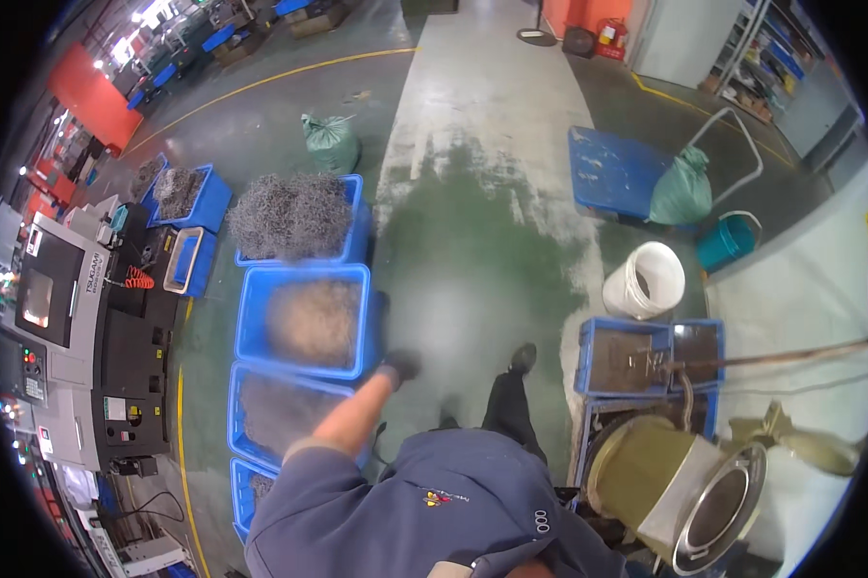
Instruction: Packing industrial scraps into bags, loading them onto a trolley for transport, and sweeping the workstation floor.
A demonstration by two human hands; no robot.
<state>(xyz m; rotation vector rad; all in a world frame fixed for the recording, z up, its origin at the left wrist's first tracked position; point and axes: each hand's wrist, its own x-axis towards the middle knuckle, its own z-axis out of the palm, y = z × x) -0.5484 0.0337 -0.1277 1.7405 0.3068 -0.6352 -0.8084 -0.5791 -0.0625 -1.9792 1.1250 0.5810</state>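
Note:
My left forearm, its sleeve pushed up, reaches forward over the blue bins at my left. My left hand (403, 364) looks covered by a dark glove. It is beside the right edge of a blue bin (361, 323) holding blurred brownish material. Its fingers are too smeared to make out, and I cannot tell whether it touches or holds anything. Nearer to me is another blue bin (234, 405) with greyish contents, partly behind my arm. Beyond stands a blue bin (359, 217) heaped with tangled grey metal shavings (289, 217). My right hand is out of view.
A grey machine (73, 356) stands at far left. On the right are a round drum-like machine (646, 472), blue trays (583, 361), a white bucket (615, 289) and a teal bucket (723, 246). A blue cart (607, 169) carries a green sack (682, 193); another green sack (331, 146) stands ahead.

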